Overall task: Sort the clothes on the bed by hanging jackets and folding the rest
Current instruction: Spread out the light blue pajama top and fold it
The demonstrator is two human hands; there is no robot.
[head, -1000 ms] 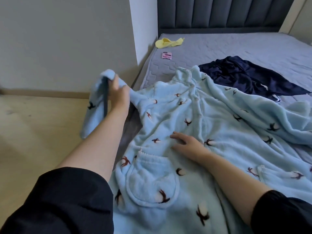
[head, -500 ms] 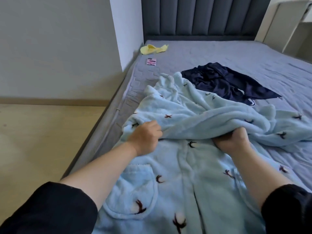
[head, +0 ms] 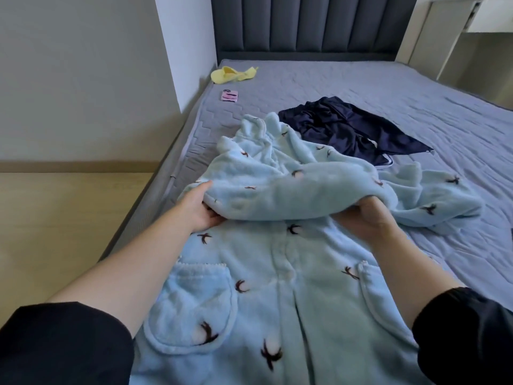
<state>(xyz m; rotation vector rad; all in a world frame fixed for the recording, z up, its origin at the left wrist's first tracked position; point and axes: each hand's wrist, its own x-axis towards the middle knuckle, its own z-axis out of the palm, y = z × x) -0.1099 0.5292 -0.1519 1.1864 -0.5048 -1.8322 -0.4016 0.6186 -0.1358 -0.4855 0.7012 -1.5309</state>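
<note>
Surface: a grey quilted mattress [head: 416,87] fills the centre and right of the view, with a dark padded headboard [head: 305,23] at the far end. A grey wall [head: 83,79] and a white wall corner [head: 186,51] stand at the left. A light wooden floor [head: 55,232] lies at the near left. White furniture [head: 472,18] stands at the far right.

Items on the mattress:
- A light blue fleece garment [head: 249,273] with a dark bird pattern and two front pockets lies front up at the near centre. Its upper part is folded over toward the near side.
- A navy garment [head: 347,129] lies crumpled just beyond it, touching its far edge.
- A yellow cloth [head: 233,74] lies at the far left corner.
- A small pink item [head: 229,95] lies near the yellow cloth, close to the left edge.

Edges and clearance: the left mattress edge runs diagonally from the far wall corner to the near left. The fleece garment reaches close to this edge. The far and right areas of the mattress are bare quilt.

Hands: the left hand [head: 198,207] grips the left end of the folded-over fleece, thumb on top, fingers underneath. The right hand [head: 363,218] grips the right end of the same fold, fingers curled into the fabric. Both forearms are bare below black sleeves [head: 55,343].
</note>
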